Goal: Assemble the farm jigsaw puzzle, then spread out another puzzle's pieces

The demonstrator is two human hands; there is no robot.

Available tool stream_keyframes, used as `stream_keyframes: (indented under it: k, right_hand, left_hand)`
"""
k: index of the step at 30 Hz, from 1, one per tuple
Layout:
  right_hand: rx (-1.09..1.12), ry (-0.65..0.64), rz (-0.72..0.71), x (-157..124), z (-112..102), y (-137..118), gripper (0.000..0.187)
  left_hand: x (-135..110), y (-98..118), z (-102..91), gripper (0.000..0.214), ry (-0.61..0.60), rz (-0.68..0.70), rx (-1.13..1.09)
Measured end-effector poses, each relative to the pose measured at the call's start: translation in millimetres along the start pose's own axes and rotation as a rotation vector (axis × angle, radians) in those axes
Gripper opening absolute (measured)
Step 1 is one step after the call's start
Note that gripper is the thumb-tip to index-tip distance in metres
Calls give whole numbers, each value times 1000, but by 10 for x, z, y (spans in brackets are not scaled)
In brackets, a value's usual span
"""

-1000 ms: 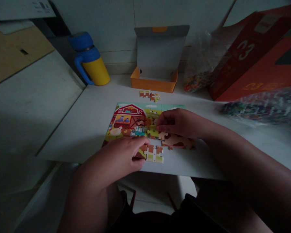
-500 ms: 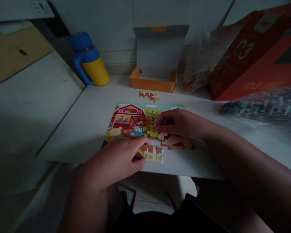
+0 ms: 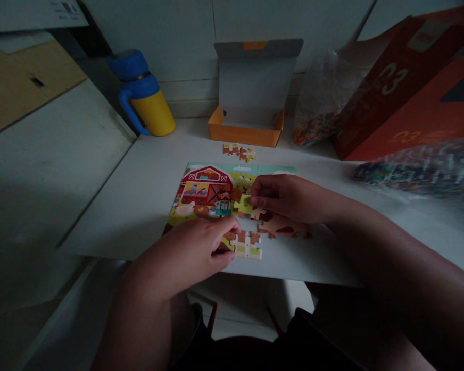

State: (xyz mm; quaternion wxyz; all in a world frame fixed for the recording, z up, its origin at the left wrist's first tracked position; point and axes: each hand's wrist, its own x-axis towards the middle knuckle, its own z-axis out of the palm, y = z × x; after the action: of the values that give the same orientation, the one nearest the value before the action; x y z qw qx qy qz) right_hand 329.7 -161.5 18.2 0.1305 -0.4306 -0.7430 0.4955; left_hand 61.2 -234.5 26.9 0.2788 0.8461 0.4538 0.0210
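A farm-scene jigsaw puzzle (image 3: 206,176) lies partly joined on the white table, with a red barn, a farmer and a hen on it. My right hand (image 3: 278,193) pinches a green puzzle piece (image 3: 244,204) between thumb and fingers, tilted up above the picture's middle. Below it, a gap of bare table shows beside the brown-and-cream cow pieces (image 3: 284,225). My left hand (image 3: 201,242) rests over the lower left of the puzzle, thumb and index finger apart, their tips at the fence pieces (image 3: 249,246). It covers the pieces beneath.
Two or so loose pieces (image 3: 239,151) lie in front of an opened orange box (image 3: 245,135). Behind left stands a blue-and-yellow flask (image 3: 152,111). A clear bag of pieces (image 3: 317,126), a large red-orange box (image 3: 402,103) and another bag (image 3: 417,170) occupy the right.
The green piece in my right hand has lifted and tilted, so more of its face shows. My left hand has stayed almost in place.
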Motion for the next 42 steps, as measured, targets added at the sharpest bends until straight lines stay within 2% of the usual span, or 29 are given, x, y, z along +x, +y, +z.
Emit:
stream_keyframes:
  k: [4,8,19,26,42]
  right_hand:
    - [-193,-27,-31,-33,14,-63,29]
    - [-298,-24,-93,-60,4,-105,29]
    - [-339,-47,-99,-62,-2,-77,31]
    - [-333,-56,-85,-66,-3,-95,30]
    - [-298,-64,-72,-62,-5,-101,31]
  left_hand:
    - [0,-46,31,41,19,4,-12]
    - [6,-57,25,39,5,-7,-29]
    - [3,12,-3,31,14,-26,15]
    - [16,106,-40,29,6,-107,32]
    - [41,127,-28,22,5,-166,-2]
